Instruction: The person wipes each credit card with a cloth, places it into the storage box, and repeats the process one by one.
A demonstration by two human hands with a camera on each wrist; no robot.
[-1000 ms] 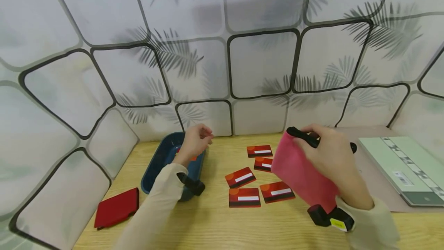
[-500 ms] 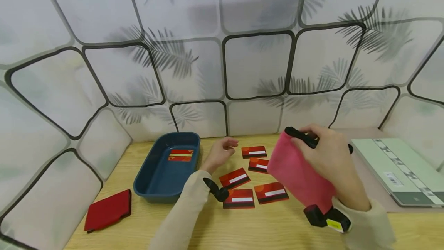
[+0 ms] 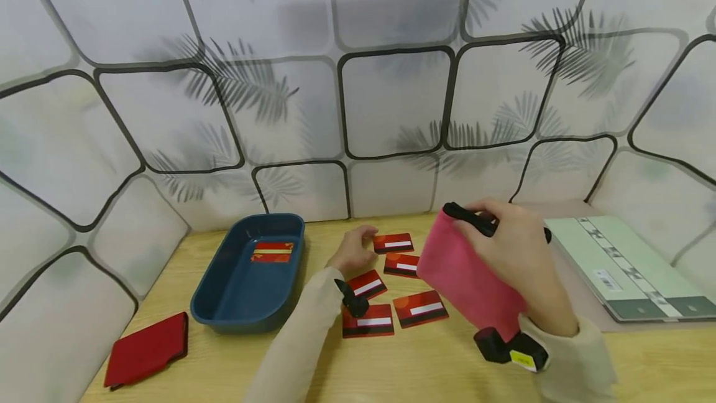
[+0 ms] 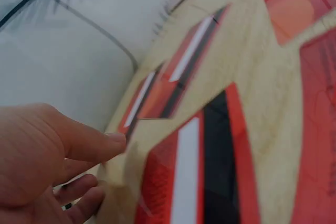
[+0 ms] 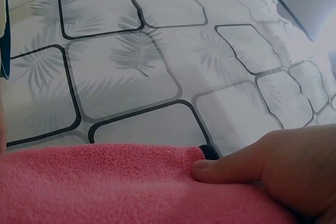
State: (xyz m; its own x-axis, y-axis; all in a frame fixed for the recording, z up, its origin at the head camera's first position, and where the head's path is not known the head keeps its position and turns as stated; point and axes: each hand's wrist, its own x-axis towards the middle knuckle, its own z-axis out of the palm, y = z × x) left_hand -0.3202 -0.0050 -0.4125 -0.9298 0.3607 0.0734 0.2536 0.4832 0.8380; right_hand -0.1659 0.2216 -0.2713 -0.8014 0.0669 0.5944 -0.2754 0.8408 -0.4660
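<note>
My left hand (image 3: pixel 353 249) reaches over the table beside the farthest red card (image 3: pixel 393 243). In the left wrist view its fingertips (image 4: pixel 116 139) are at that card's edge; I cannot tell whether they touch it. Several other red cards with a white strip and a black stripe lie close by, including a lower-right card (image 3: pixel 421 309) and a lower-left one (image 3: pixel 368 321). My right hand (image 3: pixel 517 247) grips a pink fleece cloth (image 3: pixel 470 278) by its black top edge, and the cloth hangs down above the table. The right thumb (image 5: pixel 226 170) presses on the cloth.
A blue tray (image 3: pixel 246 322), with a red and gold card (image 3: pixel 272 252) inside, stands left of the cards. Farther left lies a red wallet-like case (image 3: pixel 148 350). A pale green box (image 3: pixel 626 266) rests on a pinkish mat at the right. A patterned curtain-like wall (image 3: pixel 397 104) closes the back.
My left hand has moved right from over the tray to the farthest card, uncovering the card in the tray. The right hand still holds the cloth. The head view has turned slightly right.
</note>
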